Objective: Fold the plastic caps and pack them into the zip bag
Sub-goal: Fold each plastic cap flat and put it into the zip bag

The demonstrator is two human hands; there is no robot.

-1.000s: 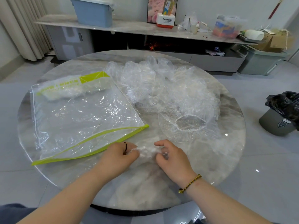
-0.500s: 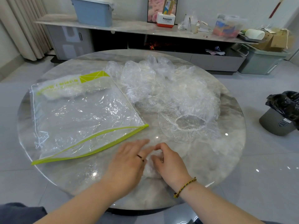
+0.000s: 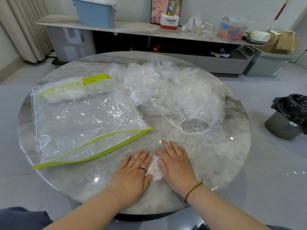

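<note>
Both hands lie flat with straight fingers, side by side near the front edge of the round grey marble bench (image 3: 232, 163). The left hand (image 3: 132, 173) and the right hand (image 3: 177, 165) press down on a small folded clear plastic cap (image 3: 153, 169), which shows white in the gap between them. To the left lies the large clear zip bag with lime-green edging (image 3: 83, 120), flat on the bench, with a row of folded caps (image 3: 78, 92) inside at its far end. Behind the hands sits a loose pile of crumpled clear plastic caps (image 3: 166, 90); the nearest one (image 3: 194, 127) lies spread out, its elastic ring facing up
</note>
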